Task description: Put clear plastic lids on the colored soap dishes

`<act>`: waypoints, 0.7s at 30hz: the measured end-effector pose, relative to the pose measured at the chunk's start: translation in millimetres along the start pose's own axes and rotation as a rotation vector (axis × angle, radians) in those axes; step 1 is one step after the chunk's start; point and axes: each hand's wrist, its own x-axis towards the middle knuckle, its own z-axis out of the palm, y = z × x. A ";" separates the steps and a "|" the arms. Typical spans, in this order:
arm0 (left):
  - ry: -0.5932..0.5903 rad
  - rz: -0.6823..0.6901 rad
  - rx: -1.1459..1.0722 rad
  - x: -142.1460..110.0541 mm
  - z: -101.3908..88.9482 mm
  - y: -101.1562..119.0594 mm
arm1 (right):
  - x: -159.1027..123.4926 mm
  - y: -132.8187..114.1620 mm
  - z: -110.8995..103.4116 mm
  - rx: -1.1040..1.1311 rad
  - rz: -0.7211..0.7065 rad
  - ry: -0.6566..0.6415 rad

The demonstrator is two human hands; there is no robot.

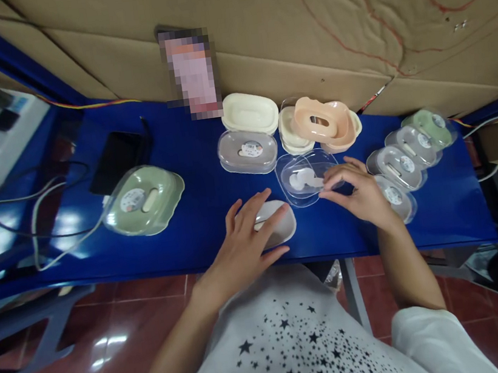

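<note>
Moderate indoor light leaves white streaks of glare on the tiled floor [108, 341] and pale reflections at the far left of the surface [201, 205]; wide-angle distortion stretches the edges, and pixelation masks one patch [191, 75].

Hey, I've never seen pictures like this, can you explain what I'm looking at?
There's no machine here, just a person's two bare hands. The single picture comes from a camera worn on their head, looking forward and down. On the blue table are a green container towards the left, cream trays and orange parts at the back, and clear-lidded containers on the right. The left hand is spread over a small pale container. The right hand has its fingertips at small white pieces by some clear lids; I can't tell whether it grips one.
</note>
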 end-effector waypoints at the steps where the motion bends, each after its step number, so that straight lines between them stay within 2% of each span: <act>1: 0.007 -0.006 0.006 -0.4 -0.6 -1.0 | -2.5 -5.7 -0.3 0.021 0.007 0.086; 3: 0.022 -0.063 -0.011 -6.5 -1.6 -7.4 | -9.5 -21.0 -0.4 0.095 0.048 0.282; 4: 0.027 -0.113 -0.041 -11.6 -1.8 -12.0 | -13.3 -29.8 0.9 0.154 0.080 0.324; 6: 0.012 -0.227 -0.132 -23.8 -1.0 -21.2 | -19.6 -47.3 8.0 0.282 0.156 0.237; 8: -0.017 -0.310 -0.222 -35.2 1.7 -27.0 | -22.7 -61.9 21.8 0.344 0.228 0.047; 10: -0.023 -0.317 -0.269 -43.4 6.1 -28.5 | -23.0 -72.4 39.5 0.315 0.266 -0.061; 14: 0.005 -0.194 -0.287 -52.0 15.0 -26.8 | -24.9 -87.2 67.8 0.173 0.221 -0.076; 21: -0.043 -0.136 -0.273 -56.5 20.1 -33.8 | -47.7 -104.8 83.7 0.013 0.034 -0.186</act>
